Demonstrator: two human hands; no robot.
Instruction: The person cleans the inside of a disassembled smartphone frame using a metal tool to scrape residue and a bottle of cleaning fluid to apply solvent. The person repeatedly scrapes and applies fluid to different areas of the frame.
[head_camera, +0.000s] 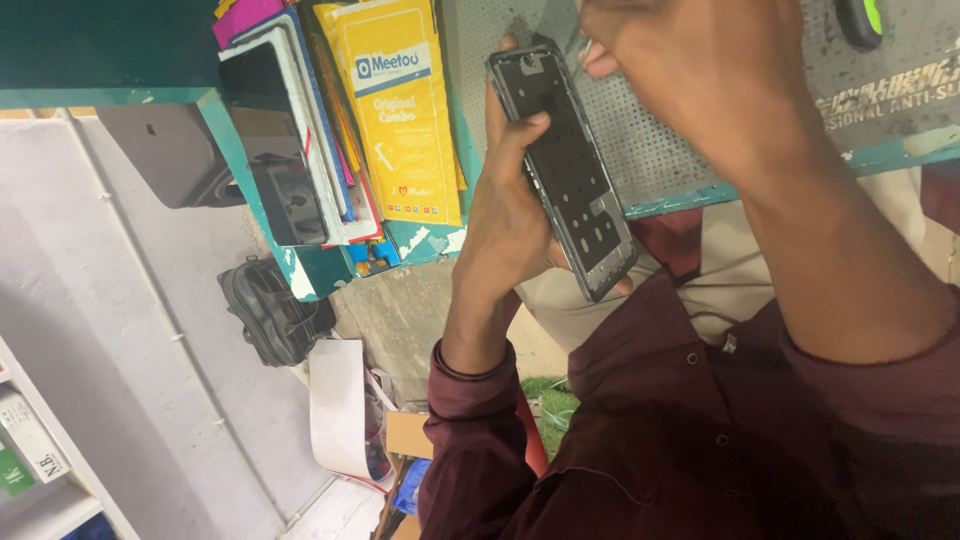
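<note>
up over the edge of the grey perforated mat (650, 150), the phone frame (568, 170) sits in the left hand (505, 225), tilted, with its open inner side facing up. fingers wrap its long edges, thumb on the near edge, so that hand is clamped on it. it's a bare black mid-frame full of cutouts, so i'd guess very light, stiff along the rails but thin and easy to flex or crack across the middle. best grip looks like exactly this: the side rails, not the thin inner plate. the right hand (690, 75) hovers at the top end of the frame, fingers pinched, maybe on a small tool, but it's blurred so can't tell what. further out, to the left on the teal bench (230, 130), a yellow packet (400, 110) and a dark phone screen (270, 140) lean in a stack.
</note>
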